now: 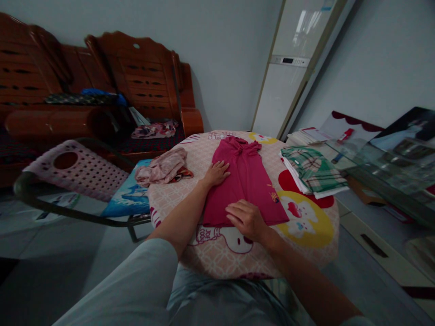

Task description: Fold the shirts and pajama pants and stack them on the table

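A magenta garment (243,181) lies spread over the round table, its far end bunched and a small yellow print near its right edge. My left hand (218,173) rests on the garment's left side with fingers stretched out. Over its near hem is my right hand (247,219), fingers loosely bent and nothing visible in them; whether it presses on the cloth I cannot tell. A crumpled pale pink patterned garment (165,167) sits at the table's left edge. On the right side lies a folded green plaid garment (312,167) on top of white cloth.
Patterned cloth covers the round table (200,267). A chair (78,170) with a blue cushion (131,194) stands at the left, and a wooden sofa (142,77) behind it. A glass-topped cabinet (384,181) borders the right side. A tall white air conditioner (285,86) stands beyond.
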Tool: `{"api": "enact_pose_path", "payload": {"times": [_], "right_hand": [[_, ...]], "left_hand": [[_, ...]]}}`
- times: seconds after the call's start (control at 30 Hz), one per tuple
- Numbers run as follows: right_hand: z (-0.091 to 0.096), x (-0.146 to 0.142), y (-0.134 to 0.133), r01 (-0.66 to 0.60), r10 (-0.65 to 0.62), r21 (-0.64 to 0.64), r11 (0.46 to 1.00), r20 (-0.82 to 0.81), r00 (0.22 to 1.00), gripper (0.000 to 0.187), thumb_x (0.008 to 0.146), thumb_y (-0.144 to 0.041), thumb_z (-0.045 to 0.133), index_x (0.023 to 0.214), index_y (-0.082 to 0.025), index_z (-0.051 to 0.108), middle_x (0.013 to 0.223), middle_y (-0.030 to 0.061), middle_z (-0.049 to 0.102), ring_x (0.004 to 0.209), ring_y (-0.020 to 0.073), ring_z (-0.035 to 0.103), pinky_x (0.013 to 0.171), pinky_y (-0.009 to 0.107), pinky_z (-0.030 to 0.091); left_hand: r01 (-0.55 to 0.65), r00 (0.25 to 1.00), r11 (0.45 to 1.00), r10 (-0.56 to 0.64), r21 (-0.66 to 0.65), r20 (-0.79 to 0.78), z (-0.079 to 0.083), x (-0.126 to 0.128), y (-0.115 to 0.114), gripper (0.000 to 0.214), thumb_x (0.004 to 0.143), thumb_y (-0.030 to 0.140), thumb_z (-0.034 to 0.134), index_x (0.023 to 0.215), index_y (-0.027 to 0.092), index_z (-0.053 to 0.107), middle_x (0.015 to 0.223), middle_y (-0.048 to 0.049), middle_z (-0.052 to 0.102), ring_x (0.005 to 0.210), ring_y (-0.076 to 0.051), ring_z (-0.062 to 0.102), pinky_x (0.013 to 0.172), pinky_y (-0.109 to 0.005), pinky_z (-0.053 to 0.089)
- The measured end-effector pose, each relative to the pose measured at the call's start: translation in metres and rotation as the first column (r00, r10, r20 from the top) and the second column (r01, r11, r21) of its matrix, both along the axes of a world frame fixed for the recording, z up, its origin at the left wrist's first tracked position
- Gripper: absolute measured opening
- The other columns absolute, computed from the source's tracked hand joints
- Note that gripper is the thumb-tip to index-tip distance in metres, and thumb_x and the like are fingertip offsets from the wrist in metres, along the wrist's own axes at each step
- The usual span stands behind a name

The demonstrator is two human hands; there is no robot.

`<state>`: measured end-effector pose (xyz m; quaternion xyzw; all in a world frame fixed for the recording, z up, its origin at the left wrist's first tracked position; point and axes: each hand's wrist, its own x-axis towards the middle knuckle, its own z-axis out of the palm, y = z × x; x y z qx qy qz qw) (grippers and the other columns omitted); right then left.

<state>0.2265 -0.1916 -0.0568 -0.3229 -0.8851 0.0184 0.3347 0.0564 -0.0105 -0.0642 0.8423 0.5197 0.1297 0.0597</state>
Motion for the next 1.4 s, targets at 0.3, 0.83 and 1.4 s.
{"api": "enact_pose_path", "payload": {"times": [0.3, 0.83, 1.4], "right_hand": [[-0.001, 0.090, -0.003, 0.270, -0.278, -0.148, 0.951, -0.033, 0.960, 0.024, 0.086, -0.014, 0.055, 0.098, -0.021, 0.074, 0.099, 0.0086, 0.074, 0.092, 0.0221, 0.068, 0.087, 0.041, 0.054], [0.004, 0.083, -0.027, 0.340, -0.301, 0.025, 0.940, 0.532, 0.791, 0.044, 0.084, -0.002, 0.048, 0.122, -0.015, 0.067, 0.120, 0.0143, 0.066, 0.099, 0.0247, 0.060, 0.086, 0.039, 0.050], [-0.001, 0.075, -0.022, 0.304, -0.298, 0.036, 0.952, 0.328, 0.896, 0.015, 0.093, -0.018, 0.055, 0.094, -0.018, 0.070, 0.092, 0.0090, 0.067, 0.087, 0.0213, 0.057, 0.078, 0.034, 0.046]], "left_hand": [[0.089, 0.996, 0.993, -0.087, 0.073, -0.025, 0.028, 0.013, -0.019, 0.042, 0.087, 0.021, 0.056, 0.129, 0.018, 0.060, 0.137, -0.0116, 0.059, 0.129, -0.025, 0.052, 0.108, -0.035, 0.040], [0.495, 0.784, 0.869, -0.458, -0.024, -0.419, 0.051, 0.028, -0.182, 0.021, 0.089, 0.020, 0.056, 0.106, 0.012, 0.064, 0.097, -0.0127, 0.067, 0.082, -0.024, 0.067, 0.063, -0.030, 0.048], [0.274, 0.960, 0.959, -0.268, -0.066, 0.084, 0.056, 0.074, -0.022, 0.038, 0.086, 0.019, 0.058, 0.123, 0.018, 0.066, 0.126, -0.0070, 0.068, 0.114, -0.018, 0.063, 0.097, -0.023, 0.045]]}}
